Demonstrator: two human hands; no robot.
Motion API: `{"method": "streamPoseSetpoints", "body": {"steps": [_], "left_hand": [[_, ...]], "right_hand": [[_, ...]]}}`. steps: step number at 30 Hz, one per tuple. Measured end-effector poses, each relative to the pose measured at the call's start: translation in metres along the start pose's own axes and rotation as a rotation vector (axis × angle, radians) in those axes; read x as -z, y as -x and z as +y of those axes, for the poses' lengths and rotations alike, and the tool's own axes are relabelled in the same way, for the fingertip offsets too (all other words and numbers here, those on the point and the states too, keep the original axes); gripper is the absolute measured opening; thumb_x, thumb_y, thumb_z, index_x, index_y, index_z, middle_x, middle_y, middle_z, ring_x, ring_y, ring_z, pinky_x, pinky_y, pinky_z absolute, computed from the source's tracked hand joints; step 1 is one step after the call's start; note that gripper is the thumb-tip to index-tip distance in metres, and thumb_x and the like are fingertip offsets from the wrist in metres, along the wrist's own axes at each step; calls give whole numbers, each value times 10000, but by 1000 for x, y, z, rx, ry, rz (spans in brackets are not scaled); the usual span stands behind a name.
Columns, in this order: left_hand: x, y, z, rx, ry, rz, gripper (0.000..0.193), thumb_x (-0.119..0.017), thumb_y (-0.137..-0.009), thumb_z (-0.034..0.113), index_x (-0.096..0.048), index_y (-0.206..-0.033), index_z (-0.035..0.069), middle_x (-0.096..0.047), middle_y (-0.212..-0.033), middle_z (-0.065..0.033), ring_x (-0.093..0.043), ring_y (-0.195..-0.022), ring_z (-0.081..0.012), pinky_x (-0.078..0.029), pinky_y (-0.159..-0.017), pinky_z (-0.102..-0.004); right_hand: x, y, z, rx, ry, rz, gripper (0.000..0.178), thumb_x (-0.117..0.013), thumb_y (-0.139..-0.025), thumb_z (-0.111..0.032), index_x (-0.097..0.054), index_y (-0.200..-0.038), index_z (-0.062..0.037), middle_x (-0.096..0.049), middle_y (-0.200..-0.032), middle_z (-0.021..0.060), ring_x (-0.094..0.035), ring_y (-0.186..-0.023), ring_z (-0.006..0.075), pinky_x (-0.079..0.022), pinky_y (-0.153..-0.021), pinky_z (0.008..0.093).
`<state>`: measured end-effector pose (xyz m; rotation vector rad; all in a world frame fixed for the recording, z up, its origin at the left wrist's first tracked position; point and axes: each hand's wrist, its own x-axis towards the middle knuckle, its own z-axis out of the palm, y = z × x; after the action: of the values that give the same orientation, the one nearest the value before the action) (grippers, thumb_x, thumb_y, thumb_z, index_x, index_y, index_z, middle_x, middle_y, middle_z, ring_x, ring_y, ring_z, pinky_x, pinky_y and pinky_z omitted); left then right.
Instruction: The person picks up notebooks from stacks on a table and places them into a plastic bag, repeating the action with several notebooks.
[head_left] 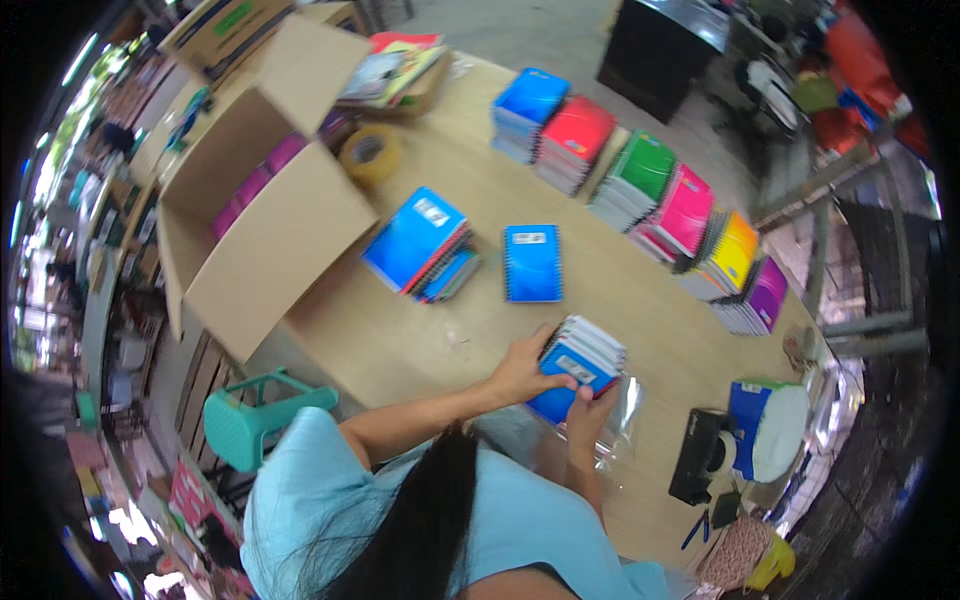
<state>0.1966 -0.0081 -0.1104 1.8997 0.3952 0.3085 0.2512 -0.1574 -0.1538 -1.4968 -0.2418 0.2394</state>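
A small stack of spiral notebooks [575,362], tilted, with a blue cover facing me and white page edges above, is held between my two hands near the table's front edge. My left hand [524,370] is closed on the stack's left side, thumb across the cover. From the lower right, my right hand [588,412] grips the same stack. Clear plastic film [626,412] lies under and beside my right hand. Just beyond the hands rests a single blue notebook [533,264]. To its left sits a pile of mixed notebooks [420,238] with a blue one on top.
An open cardboard box [285,255] with purple packs inside stands at the left, near a tape roll [370,154]. Along the far edge runs a row of coloured notebook stacks [640,165]. A black tape dispenser [697,455] is at right; a green stool [240,425] stands left.
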Motion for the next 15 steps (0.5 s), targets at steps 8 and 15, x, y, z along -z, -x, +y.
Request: {"method": "streamPoseSetpoints", "body": {"steps": [8, 15], "left_hand": [[192, 198, -86, 697, -167, 296, 717, -739, -731, 493, -558, -1242, 23, -664, -1076, -170, -666, -930, -252, -520, -837, -367], [274, 163, -145, 567, -450, 105, 794, -803, -588, 567, -622, -1096, -16, -676, -1007, -188, -656, -911, -292, -499, -815, -395]], "right_hand": [[5, 60, -38, -373, 159, -600, 480, -713, -811, -100, -509, -1237, -17, -563, -1157, 92, -596, -952, 148, -495, -768, 260], [-17, 15, -101, -136, 266, -712, 469, -758, -748, -62, -559, -1167, 9, -597, -1083, 93, -631, -854, 149, -516, -759, 267]]}}
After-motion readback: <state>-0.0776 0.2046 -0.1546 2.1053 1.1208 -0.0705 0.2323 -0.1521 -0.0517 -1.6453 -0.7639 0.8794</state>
